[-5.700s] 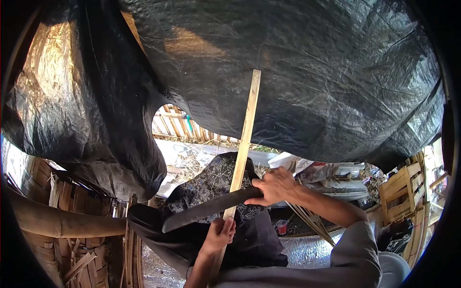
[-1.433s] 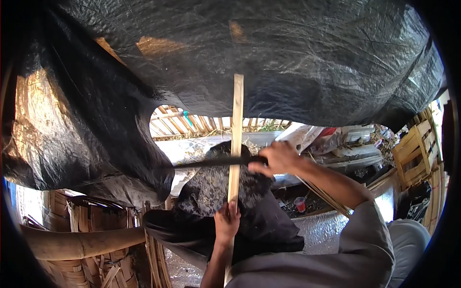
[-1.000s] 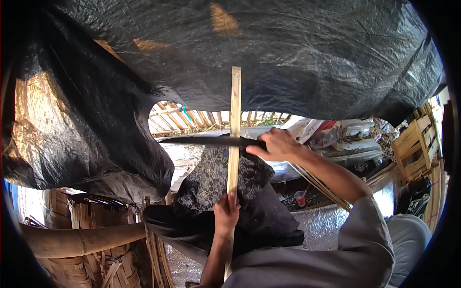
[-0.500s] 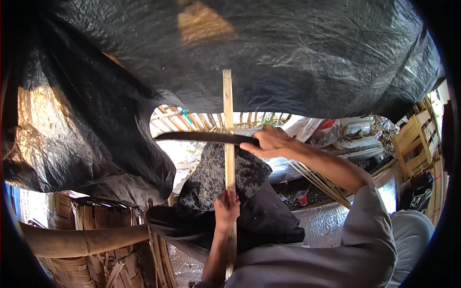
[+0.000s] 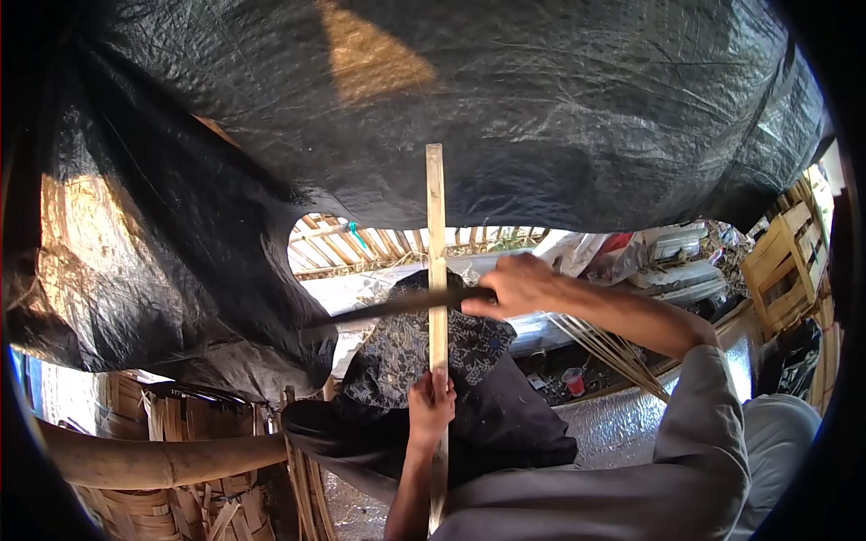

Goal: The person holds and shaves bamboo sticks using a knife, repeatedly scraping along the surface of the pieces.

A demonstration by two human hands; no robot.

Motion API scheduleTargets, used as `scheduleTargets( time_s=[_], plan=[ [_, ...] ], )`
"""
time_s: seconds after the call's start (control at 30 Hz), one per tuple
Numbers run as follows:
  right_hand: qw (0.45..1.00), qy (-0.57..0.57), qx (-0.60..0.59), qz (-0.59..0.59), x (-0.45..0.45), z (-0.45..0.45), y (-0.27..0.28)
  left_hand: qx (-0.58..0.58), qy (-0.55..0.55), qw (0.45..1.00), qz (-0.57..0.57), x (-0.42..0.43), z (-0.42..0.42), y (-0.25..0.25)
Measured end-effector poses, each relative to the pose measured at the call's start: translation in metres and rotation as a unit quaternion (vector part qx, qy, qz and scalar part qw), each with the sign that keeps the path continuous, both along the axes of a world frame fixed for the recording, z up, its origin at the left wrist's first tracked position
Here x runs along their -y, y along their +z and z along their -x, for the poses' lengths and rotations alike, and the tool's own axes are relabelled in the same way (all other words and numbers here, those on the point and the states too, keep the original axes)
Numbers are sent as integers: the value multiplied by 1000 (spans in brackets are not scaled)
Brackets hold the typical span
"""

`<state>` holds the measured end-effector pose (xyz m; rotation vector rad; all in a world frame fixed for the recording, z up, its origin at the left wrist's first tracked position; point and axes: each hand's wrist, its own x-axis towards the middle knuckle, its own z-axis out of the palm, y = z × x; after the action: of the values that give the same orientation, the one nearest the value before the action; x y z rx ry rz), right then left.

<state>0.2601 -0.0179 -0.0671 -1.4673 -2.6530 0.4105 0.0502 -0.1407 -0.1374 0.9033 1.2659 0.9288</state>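
Note:
A long pale strip, seemingly split bamboo, stands lengthwise in front of me, its lower end running back under my left forearm. My left hand is wrapped round its lower part. In my right hand is the handle of a machete. The dark blade crosses the strip just above my left hand and points left, slightly blurred. Whether the edge touches the strip I cannot tell. Beneath them a dark patterned cloth lies over my lap.
Black plastic sheeting hangs across the front and left. A thick bamboo pole and woven baskets are at lower left. Thin strips, a plastic cup and a wooden crate lie to the right.
The machete has moved down along the strip, closer to my left hand, and its tip now slants lower. My left hand keeps its hold on the strip.

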Motion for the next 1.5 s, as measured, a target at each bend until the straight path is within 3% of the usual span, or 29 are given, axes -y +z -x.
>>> scheduleTargets(
  time_s=[0.03, 0.13, 0.17, 0.23, 0.3, 0.33, 0.37, 0.47, 0.5, 0.57, 0.63, 0.67, 0.7, 0.87, 1.03, 1.1, 1.17, 1.23, 1.3, 1.4, 1.5],
  plan=[
    [998, 23, 38, 49, 12, 7, 12, -2, 1, 1000, -2, 0, 0, -3],
    [978, 170, 60, -103, 21, 9, -2, 29, 33, 999, 30, 5, -3, -5],
    [978, 169, 60, -102, 11, 5, -2, 28, 32, 999, 30, 3, -2, -7],
    [999, 6, -22, 24, -17, -6, -5, -15, -4, 999, -32, 7, 4, -14],
    [996, -86, -18, 21, -36, -10, -12, 1, 22, 999, -27, 3, -1, -13],
    [995, -78, -40, 39, -31, -3, -5, 24, 16, 1000, -4, 2, 0, -10],
    [997, -56, -53, -15, -29, -2, -13, 47, 10, 999, 11, -5, 2, -7],
    [992, -4, 2, 122, 2, 13, 9, 25, 3, 1000, 13, -3, 5, -4],
    [997, 70, -32, 12, 9, 11, -6, 19, 4, 1000, 14, -2, 5, -4],
    [987, 131, 55, -81, 9, 10, -6, 11, -11, 1000, -4, -1, 5, -12],
    [992, 108, 62, 11, -8, 8, -1, -6, 19, 999, -44, -3, 4, -19],
    [995, 86, -29, -51, -9, 7, -16, -89, 16, 993, -75, -13, 3, -15],
    [998, 59, -23, -7, -16, 6, -28, -94, 31, 993, -58, -18, 0, -5],
    [992, 57, 50, -98, 1, 16, -14, -13, 42, 998, -48, -15, 3, -9],
    [998, 37, 54, -11, 31, 26, -4, 30, 30, 999, -23, -13, 4, -5],
    [989, 99, 98, -49, 29, 23, -10, 48, 43, 998, 8, -13, 1, -9],
    [991, 78, 82, -78, 11, 13, -5, 43, 41, 998, -2, -10, 0, -8],
    [994, -89, -9, -71, -24, 0, 2, 52, 7, 999, -6, -6, 5, -11],
    [988, -141, -52, 47, -44, 1, -1, 27, -4, 1000, -7, -20, -2, 4],
    [996, -80, -41, -25, -34, 7, 4, 44, 16, 999, 6, -22, -3, 1],
    [999, -10, 8, 49, -3, 19, 17, 46, 5, 999, 8, -18, 1, 4]
  ],
)
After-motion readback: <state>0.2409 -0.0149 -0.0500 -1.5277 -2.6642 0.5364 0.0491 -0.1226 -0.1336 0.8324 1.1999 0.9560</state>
